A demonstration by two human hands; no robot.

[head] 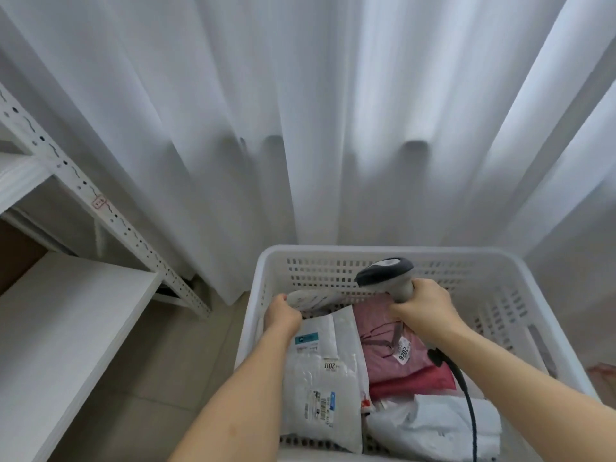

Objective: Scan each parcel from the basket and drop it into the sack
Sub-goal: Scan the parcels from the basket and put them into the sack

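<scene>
White perforated plastic basket sits low centre, full of parcels. Left hand reaches into basket's far-left corner, fingers curled on edge of a white poly-mailer parcel lifted there. Right hand wraps the handle of a grey-and-white handheld barcode scanner, head tipped toward that parcel; black cable trails back over basket. Below the hands: large white labelled mailer, pink bagged parcel, crumpled white bag. White curtain behind, white metal shelving to the left. Sack not in view.
</scene>
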